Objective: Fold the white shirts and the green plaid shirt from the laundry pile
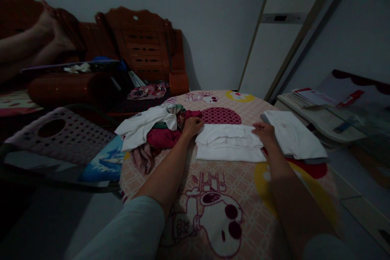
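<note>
A folded white garment (230, 142) lies flat in the middle of a round table covered with a patterned cloth (225, 195). My left hand (193, 126) is at its far left corner, fingers pinched together on the fabric. At the far right corner, my right hand (264, 132) has its thumb and fingers closed on the edge. Left of my left hand sits a loose heap of clothes, with a white piece (146, 126) on top of a dark red one (163, 138). A folded white and grey stack (294, 134) rests to the right of my right hand.
A woven chair (61, 134) with a blue printed item (105, 160) stands at the left. Behind are wooden seats (143, 44) and a person's bare feet (56, 32). A side stand (317, 109) with papers is at the right.
</note>
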`<state>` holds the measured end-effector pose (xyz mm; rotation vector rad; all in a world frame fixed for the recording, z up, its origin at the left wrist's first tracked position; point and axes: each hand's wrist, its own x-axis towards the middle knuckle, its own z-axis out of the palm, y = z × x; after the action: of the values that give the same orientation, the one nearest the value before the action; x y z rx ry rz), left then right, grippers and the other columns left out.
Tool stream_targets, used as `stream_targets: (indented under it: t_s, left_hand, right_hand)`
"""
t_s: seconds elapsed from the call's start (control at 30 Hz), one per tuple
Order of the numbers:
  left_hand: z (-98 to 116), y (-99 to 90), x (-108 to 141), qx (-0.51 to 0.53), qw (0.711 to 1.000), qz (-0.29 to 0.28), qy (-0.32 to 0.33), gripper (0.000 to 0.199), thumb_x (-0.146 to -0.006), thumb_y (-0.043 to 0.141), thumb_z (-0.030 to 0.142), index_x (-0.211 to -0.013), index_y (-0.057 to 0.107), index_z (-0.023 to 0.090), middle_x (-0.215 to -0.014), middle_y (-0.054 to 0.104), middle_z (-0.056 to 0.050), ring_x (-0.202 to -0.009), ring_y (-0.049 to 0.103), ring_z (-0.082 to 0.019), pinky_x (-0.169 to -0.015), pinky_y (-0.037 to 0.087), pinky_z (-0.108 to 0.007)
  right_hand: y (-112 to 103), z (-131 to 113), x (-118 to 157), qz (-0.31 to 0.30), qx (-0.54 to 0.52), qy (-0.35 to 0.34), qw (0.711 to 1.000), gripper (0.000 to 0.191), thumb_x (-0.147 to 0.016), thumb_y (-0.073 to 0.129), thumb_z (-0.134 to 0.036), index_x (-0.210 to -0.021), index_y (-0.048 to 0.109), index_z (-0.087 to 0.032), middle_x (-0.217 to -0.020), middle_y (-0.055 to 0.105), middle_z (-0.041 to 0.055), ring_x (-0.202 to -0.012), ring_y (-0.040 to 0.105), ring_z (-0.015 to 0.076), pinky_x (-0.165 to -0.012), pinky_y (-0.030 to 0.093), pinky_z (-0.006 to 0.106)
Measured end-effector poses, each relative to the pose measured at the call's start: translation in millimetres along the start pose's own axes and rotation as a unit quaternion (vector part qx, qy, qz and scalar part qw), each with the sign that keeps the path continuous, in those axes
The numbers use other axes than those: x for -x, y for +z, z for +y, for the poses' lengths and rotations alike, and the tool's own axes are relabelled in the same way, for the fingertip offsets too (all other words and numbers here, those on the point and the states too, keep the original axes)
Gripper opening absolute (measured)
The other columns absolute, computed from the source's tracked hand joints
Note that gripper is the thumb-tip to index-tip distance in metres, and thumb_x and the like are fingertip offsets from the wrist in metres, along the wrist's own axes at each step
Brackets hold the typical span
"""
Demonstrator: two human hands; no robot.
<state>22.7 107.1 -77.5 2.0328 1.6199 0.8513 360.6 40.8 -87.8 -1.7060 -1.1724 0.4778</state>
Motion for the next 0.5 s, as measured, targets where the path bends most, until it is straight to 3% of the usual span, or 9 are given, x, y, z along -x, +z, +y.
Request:
stream_targets:
  t_s: [0.17,0.3,0.4,0.5]
  left_hand:
    - [4,0.9,1,-0.056,0.998,0.02,0.016,0.024,-0.078,0.058,0.018,-0.093,0.076,0.015,-0.095,0.074,-0.009,-0.092,0.066,-0.024,-0.086,0.049,-0.03]
    - [11,8.0,2,-0.038,0.986,0.044,0.156,0.038,-0.081,0.052,0.011,-0.113,0.07,0.016,-0.122,0.067,-0.011,-0.12,0.058,-0.023,-0.107,0.041,-0.035]
    - [17,17.5,5,-0.014,0.97,-0.044,0.238,0.043,-0.091,0.047,0.019,-0.132,0.06,0.016,-0.14,0.058,-0.012,-0.133,0.049,-0.021,-0.115,0.034,-0.035]
    - [19,25.5,10,-0.043,0.954,-0.138,0.264,0.049,-0.096,0.047,0.034,-0.143,0.05,0.019,-0.151,0.047,-0.011,-0.142,0.039,-0.023,-0.118,0.027,-0.036]
  right_hand:
    - [-4,-4,0,0.019,0.112,-0.087,0.99,0.03,-0.062,0.063,-0.019,-0.089,0.076,-0.016,-0.086,0.075,0.0084,-0.082,0.068,0.0243,-0.082,0.054,0.039]
    - [6,-16,6,-0.016,0.158,-0.265,0.951,0.036,-0.079,0.051,-0.021,-0.106,0.075,-0.016,-0.115,0.072,0.0132,-0.111,0.063,0.0276,-0.103,0.046,0.047]
    - [20,-17,11,-0.076,0.175,-0.339,0.921,0.042,-0.091,0.042,-0.027,-0.122,0.069,-0.015,-0.132,0.064,0.014,-0.126,0.055,0.0272,-0.111,0.04,0.049]
    - [29,-9,15,-0.152,0.199,-0.344,0.905,0.046,-0.095,0.041,-0.035,-0.133,0.062,-0.018,-0.142,0.057,0.0124,-0.134,0.049,0.0275,-0.113,0.037,0.051]
